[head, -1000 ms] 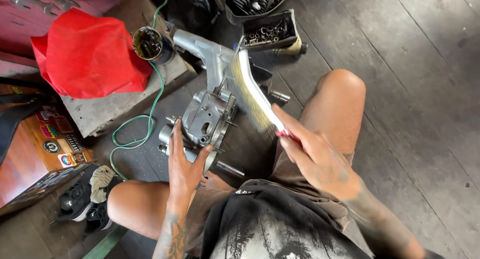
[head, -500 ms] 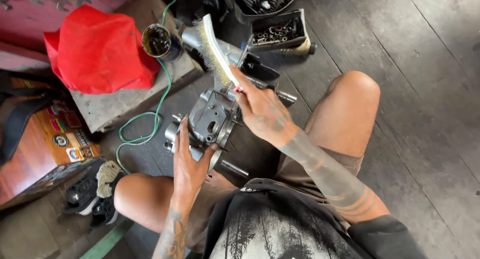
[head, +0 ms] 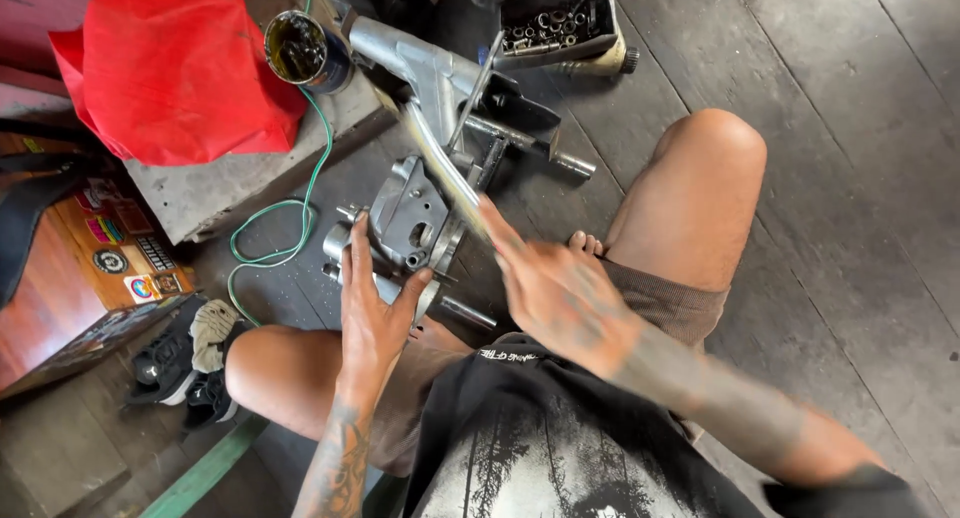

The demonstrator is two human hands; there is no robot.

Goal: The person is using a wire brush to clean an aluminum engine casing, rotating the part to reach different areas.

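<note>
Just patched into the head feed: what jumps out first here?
The red cloth at top left, draped over a slab, catches the eye first. At centre, the left hand grips a grey metal casing on the floor while the right hand, blurred, holds a brush against it. A green cable loops beside the casing, and a tray of nuts sits at the top.

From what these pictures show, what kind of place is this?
Probably an informal repair workshop on a wooden plank floor. A grey metal engine part lies between the seated person's knees, a black tray of nuts and bolts stands nearby, and a tin of dark liquid sits beside it.
</note>
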